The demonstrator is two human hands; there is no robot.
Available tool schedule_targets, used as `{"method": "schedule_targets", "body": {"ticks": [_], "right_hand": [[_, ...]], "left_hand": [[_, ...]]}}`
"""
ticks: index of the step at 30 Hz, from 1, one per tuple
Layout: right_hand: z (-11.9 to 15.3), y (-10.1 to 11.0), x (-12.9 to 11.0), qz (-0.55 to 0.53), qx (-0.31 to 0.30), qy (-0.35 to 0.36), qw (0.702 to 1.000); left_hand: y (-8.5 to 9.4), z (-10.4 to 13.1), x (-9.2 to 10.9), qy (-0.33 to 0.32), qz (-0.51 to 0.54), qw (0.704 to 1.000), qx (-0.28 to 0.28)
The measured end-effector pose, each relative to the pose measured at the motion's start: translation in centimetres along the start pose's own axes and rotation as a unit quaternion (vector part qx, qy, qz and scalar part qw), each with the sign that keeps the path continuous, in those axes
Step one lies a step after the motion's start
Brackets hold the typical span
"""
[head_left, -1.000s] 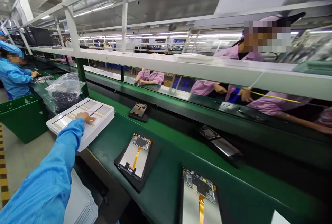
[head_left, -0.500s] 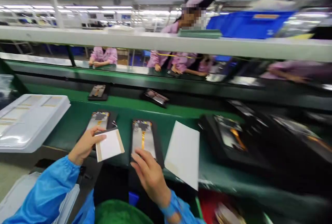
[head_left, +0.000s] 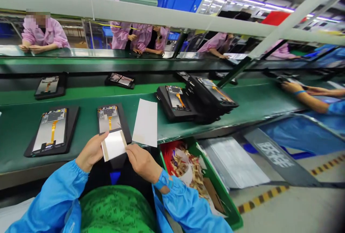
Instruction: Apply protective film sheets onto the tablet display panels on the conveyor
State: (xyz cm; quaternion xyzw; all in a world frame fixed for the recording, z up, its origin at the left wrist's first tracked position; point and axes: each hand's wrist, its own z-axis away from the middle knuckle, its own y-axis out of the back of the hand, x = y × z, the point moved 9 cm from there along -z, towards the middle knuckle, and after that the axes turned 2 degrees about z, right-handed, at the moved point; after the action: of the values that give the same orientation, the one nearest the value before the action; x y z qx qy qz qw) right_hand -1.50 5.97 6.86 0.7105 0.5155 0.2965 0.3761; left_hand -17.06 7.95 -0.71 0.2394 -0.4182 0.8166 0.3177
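Observation:
My left hand (head_left: 93,152) grips a flat white rectangular piece (head_left: 114,146) by its left side, thumb on top. Tan strips run along two opposite edges of the piece. My right hand (head_left: 142,161) is closed in a pinch at its right tan strip. Just behind the piece lies an opened device (head_left: 108,117) with a circuit board and orange ribbon cable, on a black pad; its lower part is hidden. Another opened device (head_left: 54,128) rests on a black pad to the left. A white sheet (head_left: 145,121) lies right of the middle device.
Stacked black pads (head_left: 175,115) with opened devices stand to the right on the green bench (head_left: 86,103). Below is a green bin (head_left: 226,204) of paper scraps. More devices lie along the back strip. At far right, a co-worker's hands (head_left: 293,88) work. People in pink sit opposite.
My right hand has moved from above the middle device to the white piece's right edge. The view has swung to the right, bringing in the scrap bin and the co-worker's hands.

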Motion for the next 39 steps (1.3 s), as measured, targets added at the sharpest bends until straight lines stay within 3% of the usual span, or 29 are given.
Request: {"method": "schedule_targets", "body": {"ticks": [3,5,8,10,12,14,16,18,26,31,33,35,37,39], "right_hand": [[0.3,0.6,2.0,-0.068,0.019,-0.029,0.997],[0.9,2.2,6.0,-0.128,0.07,-0.139,0.979],[3.8,5.6,12.1,-0.106,0.185,-0.382,0.899],[4.8,6.8,12.4,-0.07,0.225,-0.438,0.868],[3.2,6.1,9.7,-0.081,0.192,-0.368,0.906],[0.9,3.9,5.0,-0.112,0.107,-0.237,0.959],[-0.4,2.0,0.8,-0.123,0.034,-0.132,0.983],[-1.0,1.3,-1.4,-0.11,-0.005,-0.08,0.991],[-1.8,2.6,-2.4,0.011,-0.059,0.014,0.998],[-1.2,1.8,-2.8,-0.001,-0.041,0.005,0.999],[-0.5,2.3,-0.6,-0.057,0.004,-0.073,0.996],[2.2,3.6,4.0,-0.102,0.07,-0.227,0.966],[8.5,5.7,9.5,-0.072,0.145,-0.415,0.895],[17.0,8.4,13.4,0.032,0.189,-0.565,0.802]], "left_hand": [[-1.7,0.8,0.0,0.012,-0.017,0.996,-0.081],[-2.6,1.6,-0.7,0.049,-0.038,0.989,-0.136],[-3.2,2.3,-1.8,0.101,-0.039,0.979,-0.174],[-3.2,1.7,-2.1,0.099,-0.007,0.982,-0.158],[-3.0,0.6,-2.1,0.079,0.037,0.988,-0.125],[-2.9,-0.4,-2.2,0.069,0.068,0.99,-0.101],[-3.0,-1.0,-2.4,0.069,0.079,0.99,-0.092],[-3.2,-1.2,-2.5,0.063,0.076,0.991,-0.088],[-3.9,-1.0,-2.6,0.046,0.068,0.994,-0.077],[-5.2,-0.8,-3.8,0.062,0.062,0.991,-0.102],[-6.8,0.0,-4.8,0.095,0.059,0.982,-0.151],[-8.6,1.3,-6.1,0.147,0.067,0.963,-0.215],[-9.9,2.5,-7.2,0.192,0.09,0.943,-0.255],[-10.4,3.0,-7.9,0.216,0.113,0.933,-0.263]]}}
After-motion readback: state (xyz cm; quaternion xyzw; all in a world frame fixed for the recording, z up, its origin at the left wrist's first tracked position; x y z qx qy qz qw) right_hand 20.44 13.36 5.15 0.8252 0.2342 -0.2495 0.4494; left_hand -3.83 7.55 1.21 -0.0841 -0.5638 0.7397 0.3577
